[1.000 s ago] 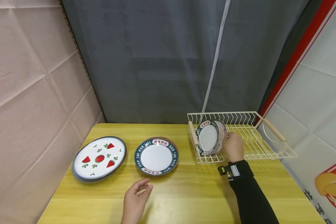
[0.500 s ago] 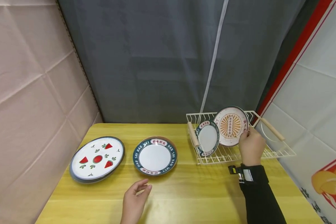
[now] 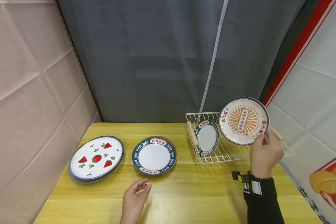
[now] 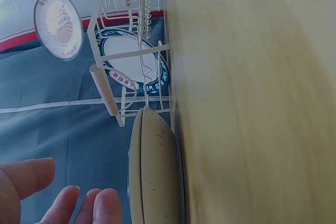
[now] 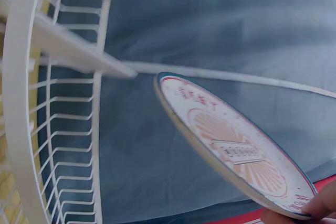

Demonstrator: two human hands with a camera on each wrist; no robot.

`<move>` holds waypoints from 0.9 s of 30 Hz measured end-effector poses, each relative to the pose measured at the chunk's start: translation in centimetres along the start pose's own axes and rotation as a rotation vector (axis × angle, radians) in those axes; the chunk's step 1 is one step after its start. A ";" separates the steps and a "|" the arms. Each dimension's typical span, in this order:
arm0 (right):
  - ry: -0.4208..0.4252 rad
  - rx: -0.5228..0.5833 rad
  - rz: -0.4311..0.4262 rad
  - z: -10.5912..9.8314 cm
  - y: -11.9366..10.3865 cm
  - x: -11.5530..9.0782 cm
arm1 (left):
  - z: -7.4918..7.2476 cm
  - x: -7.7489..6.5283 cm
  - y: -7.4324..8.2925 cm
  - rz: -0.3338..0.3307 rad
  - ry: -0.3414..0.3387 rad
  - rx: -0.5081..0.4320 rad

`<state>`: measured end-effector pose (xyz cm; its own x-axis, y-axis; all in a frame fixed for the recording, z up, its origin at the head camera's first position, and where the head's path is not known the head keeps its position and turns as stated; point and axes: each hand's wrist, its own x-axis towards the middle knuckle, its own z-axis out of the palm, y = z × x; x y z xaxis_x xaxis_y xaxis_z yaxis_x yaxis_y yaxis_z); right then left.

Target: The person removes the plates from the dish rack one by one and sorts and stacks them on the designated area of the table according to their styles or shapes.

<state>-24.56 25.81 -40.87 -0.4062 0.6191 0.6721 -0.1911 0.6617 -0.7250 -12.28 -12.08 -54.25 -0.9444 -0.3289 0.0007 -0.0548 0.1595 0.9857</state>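
My right hand (image 3: 266, 152) pinches the lower right rim of a white plate (image 3: 244, 120) with an orange sunburst centre and red characters. The plate is raised over the cream wire dish rack (image 3: 226, 157), its face toward me. A smaller plate (image 3: 208, 138) with a dark green patterned rim leans upright at the rack's left end. My left hand (image 3: 135, 199) hovers over the table with fingers loosely bent, holding nothing. Just beyond it lies a green-rimmed plate (image 3: 154, 155), stacked on another whose brown edge shows. In the right wrist view the held plate (image 5: 236, 148) appears almost edge-on.
Left on the wooden table (image 3: 184, 199) lies a stack of oval plates, the top one a watermelon-patterned plate (image 3: 96, 158). The rack has wooden handles (image 3: 192, 133) at its ends. A grey curtain (image 3: 156, 62) hangs behind, with pale cloth walls (image 3: 25, 93) at the sides.
My right hand has drawn the sunburst plate up from behind the small green-rimmed plate in the rack and carried it right. The left hand has stayed in place.
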 end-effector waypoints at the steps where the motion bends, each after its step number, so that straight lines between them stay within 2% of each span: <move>1: 0.011 0.040 0.013 -0.2 -0.2 -0.2 | 0.0 0.0 0.0 -0.002 -0.003 0.001; 4: 0.024 0.140 0.013 -0.8 -0.9 -1.0 | 0.1 0.1 -0.1 -0.001 -0.008 0.006; 7: 0.019 0.174 0.009 -1.4 -1.6 -1.8 | 0.1 0.2 -0.1 -0.003 -0.006 0.000; 13: -0.045 0.221 0.116 -2.6 -2.2 -3.9 | 0.2 0.0 0.0 -0.008 -0.007 0.002; 18: -0.188 0.333 0.212 -3.0 -2.4 -6.1 | 0.3 -0.1 0.1 -0.010 -0.014 0.001; 21: -0.302 0.447 0.344 -3.0 -2.3 -7.5 | 0.4 -0.1 0.0 -0.003 -0.011 0.001; 25: -0.417 0.505 0.475 -2.9 -1.8 -9.3 | 0.5 0.0 -0.2 0.014 -0.027 0.005; 27: -0.465 0.488 0.510 -2.9 -1.6 -10.2 | 0.4 0.0 -0.2 0.015 -0.046 0.003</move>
<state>-17.54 19.68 -46.10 -0.8535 0.4845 0.1918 -0.2057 0.0248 -0.9783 -12.39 -11.72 -54.48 -0.9591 -0.2831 0.0081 -0.0411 0.1674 0.9850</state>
